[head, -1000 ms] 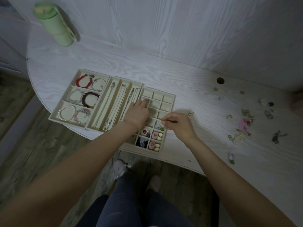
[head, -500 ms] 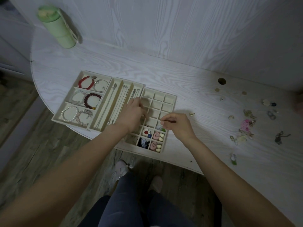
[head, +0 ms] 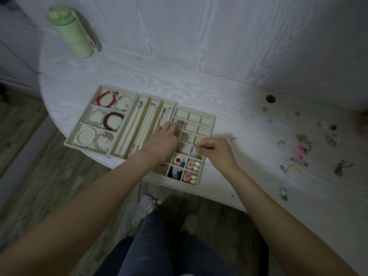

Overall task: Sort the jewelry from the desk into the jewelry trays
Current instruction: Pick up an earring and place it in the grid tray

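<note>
Right hand (head: pixel 218 154) hovers over the grid tray (head: pixel 207 124), fingertips pinched together on something too small to identify. Left hand (head: pixel 162 141) rests on the tray's left edge, fingers loosely curled. Loose jewelry (head: pixel 299 152) lies scattered well apart to the right on the desk (head: pixel 229 96).

Both hands (head: pixel 216 153) over the grid tray (head: pixel 207 121).

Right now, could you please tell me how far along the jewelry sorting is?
Done: beaded bracelets fill the three-section cream tray, chains lie in the long-slot tray. In hand: the right hand pinches a small piece over the grid tray, which the left hand rests on. Left: scattered small pieces on the white desk.
</note>
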Demonstrator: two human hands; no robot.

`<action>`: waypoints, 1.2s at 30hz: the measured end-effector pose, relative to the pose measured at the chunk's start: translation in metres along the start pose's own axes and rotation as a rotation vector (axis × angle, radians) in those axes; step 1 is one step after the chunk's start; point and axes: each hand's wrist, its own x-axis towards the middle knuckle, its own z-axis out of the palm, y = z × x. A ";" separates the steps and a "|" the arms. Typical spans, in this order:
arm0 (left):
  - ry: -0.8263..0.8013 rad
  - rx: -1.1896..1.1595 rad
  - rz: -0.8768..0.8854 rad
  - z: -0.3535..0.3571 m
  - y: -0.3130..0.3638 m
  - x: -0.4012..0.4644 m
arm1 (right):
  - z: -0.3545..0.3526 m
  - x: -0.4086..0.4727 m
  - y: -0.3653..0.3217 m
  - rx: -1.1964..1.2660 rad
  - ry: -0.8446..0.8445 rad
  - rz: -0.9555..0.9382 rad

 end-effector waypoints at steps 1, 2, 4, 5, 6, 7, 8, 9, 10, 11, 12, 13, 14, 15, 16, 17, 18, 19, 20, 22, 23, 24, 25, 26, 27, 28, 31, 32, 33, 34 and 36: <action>-0.002 0.012 0.004 -0.001 0.001 0.000 | 0.000 0.000 0.000 0.003 0.001 0.004; -0.008 0.025 0.008 -0.002 0.001 0.000 | 0.000 0.000 0.000 0.007 0.001 0.008; -0.019 0.055 0.020 -0.003 0.003 0.001 | 0.000 0.000 0.000 0.014 0.000 0.013; -0.021 0.068 0.024 -0.003 0.003 0.001 | 0.000 0.000 0.000 0.016 -0.001 0.013; -0.026 0.077 0.026 -0.003 0.003 0.001 | 0.000 -0.001 0.000 0.018 -0.002 0.013; -0.031 0.081 0.030 -0.002 0.003 0.002 | 0.000 -0.001 -0.001 0.020 -0.004 0.012; -0.034 0.082 0.035 -0.002 0.003 0.002 | 0.000 -0.001 0.000 0.020 -0.004 0.013; -0.036 0.080 0.042 -0.001 0.003 0.002 | 0.000 -0.001 0.000 0.017 -0.004 0.014; -0.034 0.078 0.047 0.000 0.003 0.002 | -0.001 -0.001 -0.001 0.014 -0.004 0.016; -0.030 0.076 0.053 0.001 0.003 0.002 | -0.002 -0.001 -0.001 0.016 -0.004 0.018; -0.024 0.075 0.056 0.001 0.003 0.002 | -0.004 -0.001 -0.002 0.021 -0.004 0.018; -0.021 0.073 0.057 0.002 0.003 0.002 | -0.005 0.000 -0.002 0.022 -0.001 0.016; -0.022 0.070 0.054 0.002 0.003 0.002 | -0.006 0.000 -0.003 0.016 0.002 0.014; -0.023 0.065 0.051 0.002 0.003 0.002 | -0.006 0.000 -0.004 0.012 0.004 0.012; -0.024 0.060 0.048 0.002 0.003 0.003 | -0.006 0.000 -0.004 0.013 0.006 0.014; -0.025 0.055 0.048 0.001 0.003 0.003 | -0.006 0.000 -0.005 0.019 0.008 0.019; -0.025 0.052 0.048 0.001 0.003 0.004 | -0.005 0.000 -0.005 0.026 0.007 0.026; -0.024 0.045 0.049 0.001 0.003 0.004 | -0.005 -0.001 -0.006 0.030 0.003 0.029; -0.023 0.035 0.049 0.000 0.003 0.005 | -0.004 -0.001 -0.006 0.030 -0.001 0.027; -0.028 0.009 0.049 0.001 0.001 0.005 | -0.004 -0.001 -0.006 0.021 -0.005 0.018; -0.030 -0.003 0.048 0.002 0.001 0.005 | -0.004 -0.001 -0.006 0.018 -0.006 0.017; -0.031 -0.014 0.047 0.002 0.000 0.005 | -0.004 -0.001 -0.006 0.013 -0.007 0.017; -0.029 -0.024 0.049 0.002 -0.001 0.005 | -0.004 -0.001 -0.005 0.005 -0.007 0.018; -0.032 -0.035 0.053 0.002 -0.001 0.005 | -0.004 0.000 -0.005 -0.004 -0.006 0.019; -0.039 -0.050 0.058 0.002 -0.001 0.005 | -0.004 0.000 -0.005 -0.011 -0.004 0.022; -0.051 -0.065 0.060 0.001 0.000 0.005 | -0.004 0.001 -0.004 -0.014 -0.002 0.025; -0.061 -0.060 0.051 0.003 0.000 0.005 | -0.004 0.002 -0.006 -0.012 -0.003 0.027; -0.062 -0.053 0.047 0.004 0.000 0.006 | -0.004 0.002 -0.006 -0.010 -0.003 0.025; -0.064 -0.055 0.043 0.005 0.000 0.006 | -0.004 0.002 -0.007 -0.009 -0.004 0.024; -0.065 -0.058 0.042 0.006 0.000 0.006 | -0.004 0.002 -0.007 -0.011 -0.005 0.023; -0.059 -0.058 0.048 0.007 0.000 0.005 | -0.005 0.002 -0.007 -0.018 -0.009 0.026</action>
